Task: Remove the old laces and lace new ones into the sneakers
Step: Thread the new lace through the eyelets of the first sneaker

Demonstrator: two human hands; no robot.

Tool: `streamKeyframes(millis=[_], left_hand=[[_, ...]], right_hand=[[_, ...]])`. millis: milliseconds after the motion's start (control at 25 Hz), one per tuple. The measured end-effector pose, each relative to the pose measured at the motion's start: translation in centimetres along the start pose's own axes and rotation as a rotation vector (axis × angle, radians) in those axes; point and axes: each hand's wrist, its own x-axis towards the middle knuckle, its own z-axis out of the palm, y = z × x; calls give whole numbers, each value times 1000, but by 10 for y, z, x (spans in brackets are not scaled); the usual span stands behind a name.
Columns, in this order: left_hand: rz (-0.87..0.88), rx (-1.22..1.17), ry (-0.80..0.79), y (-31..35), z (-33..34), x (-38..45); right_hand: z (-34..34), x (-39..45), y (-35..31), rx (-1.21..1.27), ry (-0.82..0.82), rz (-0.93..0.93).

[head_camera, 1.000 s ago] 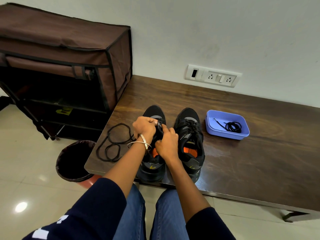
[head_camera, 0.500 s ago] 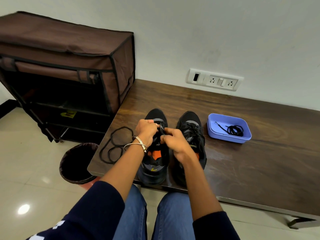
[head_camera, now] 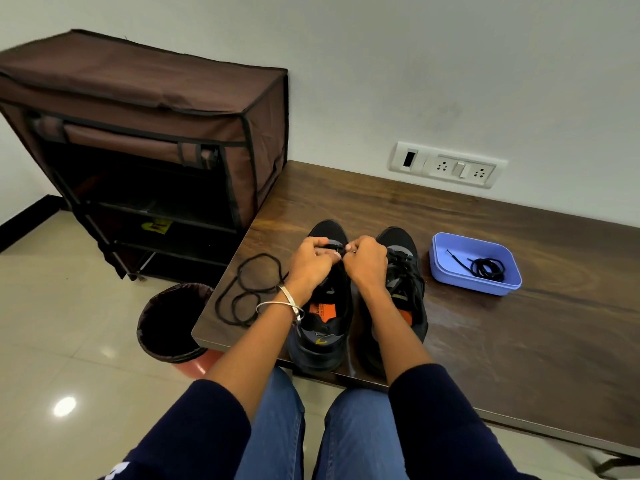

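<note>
Left of the left sneaker (head_camera: 320,306), a loose black lace (head_camera: 247,292) lay in loops on the table (head_camera: 519,341). That shoe ran heel-near, toe-far from you, and both hands met over its toe-end eyelets. Your left hand (head_camera: 310,261) and right hand (head_camera: 365,259) were curled, fingertips apparently pinching lace there. The right sneaker (head_camera: 403,271) looked laced; 1 coiled lace (head_camera: 486,268) sat in the blue tray (head_camera: 446,271) beyond.

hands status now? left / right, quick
Left hand: closed, pinching the lace at the toe end of the left sneaker.
Right hand: closed, pinching the same lace from the other side.
</note>
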Motion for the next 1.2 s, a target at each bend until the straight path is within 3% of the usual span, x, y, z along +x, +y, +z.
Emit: streamKeyframes(millis=[120, 240, 400, 520, 600, 680, 800, 880, 1040, 1200], left_hand=[[265, 285, -24, -3, -17, -12], [314, 618, 30, -5, -28, -22], [271, 607, 94, -9, -21, -27], [221, 616, 112, -18, -17, -29], [219, 613, 129, -20, -15, -30], [220, 630, 120, -19, -14, -29], [196, 630, 89, -20, -13, -29], [207, 621, 100, -21, -13, -29], [248, 611, 129, -23, -12, -26], [262, 628, 137, -23, -12, -25]], right_hand=[[-6, 11, 1, 118, 1, 64], [-14, 16, -1, 387, -25, 137], [-59, -7, -37, 919, -34, 116], [-114, -22, -61, 1222, 125, -20], [-139, -25, -65, 1160, 279, -180], [-134, -19, -61, 720, 265, -291], [-78, -12, -32, -107, -90, -194], [-42, -13, -13, -298, -235, -76], [-37, -13, -7, -97, -108, -22], [-96, -20, -39, 523, 341, -174]])
